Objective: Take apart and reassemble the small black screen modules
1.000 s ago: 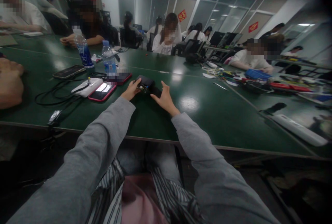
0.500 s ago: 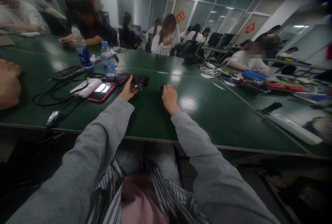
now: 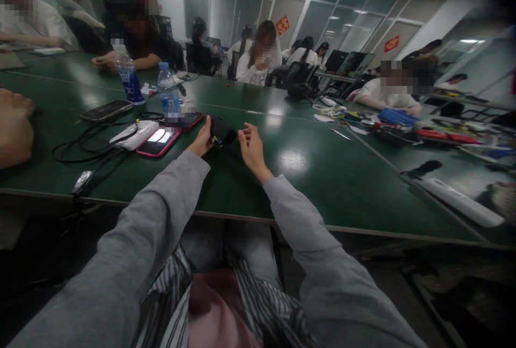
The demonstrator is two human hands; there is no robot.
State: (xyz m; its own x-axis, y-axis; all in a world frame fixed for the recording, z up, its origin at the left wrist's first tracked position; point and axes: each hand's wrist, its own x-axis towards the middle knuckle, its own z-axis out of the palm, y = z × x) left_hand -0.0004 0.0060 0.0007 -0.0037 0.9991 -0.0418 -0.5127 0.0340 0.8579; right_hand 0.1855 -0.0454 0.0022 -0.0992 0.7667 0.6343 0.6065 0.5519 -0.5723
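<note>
A black box-like device (image 3: 224,130) with small yellow wires or parts showing on its near side is held above the green table (image 3: 306,192). My left hand (image 3: 201,139) is closed round the device's left side, thumb up along its edge. Just right of the device is my right hand (image 3: 252,149), its fingers apart and slightly curled, with nothing visible in it. Whether its fingertips touch the device I cannot tell. Close to my left hand lie a phone with a red edge (image 3: 158,143) and another red-edged item (image 3: 190,121), partly blurred out.
Left of my hands are a white power bank-like block (image 3: 135,134), black cables (image 3: 76,141), a dark phone (image 3: 106,110) and two bottles (image 3: 129,78). Wires and tools (image 3: 387,122) clutter the right side, near a long white bar (image 3: 463,201). Another person's hand (image 3: 15,130) rests at far left.
My right hand has moved left toward the device and its fingers have spread; the small dark piece it held no longer shows there. The device has tilted in my left hand.
</note>
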